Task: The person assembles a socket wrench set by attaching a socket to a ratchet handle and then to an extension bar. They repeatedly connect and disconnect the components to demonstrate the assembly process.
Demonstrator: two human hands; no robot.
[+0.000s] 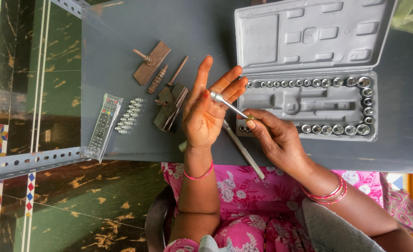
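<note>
Hands (243, 123) beside open socket case (309, 100)

Left hand (205, 114) open, right hand (274, 135) pinching

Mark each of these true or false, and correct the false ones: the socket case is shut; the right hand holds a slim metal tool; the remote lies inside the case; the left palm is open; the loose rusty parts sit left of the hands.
1. The socket case is shut. False: its lid stands open, with sockets in rows inside.
2. The right hand holds a slim metal tool. True: its tip meets the left hand.
3. The remote lies inside the case. False: it lies on the grey table near the left edge.
4. The left hand has its palm open. True.
5. The rusty parts sit left of the hands. True.
</note>
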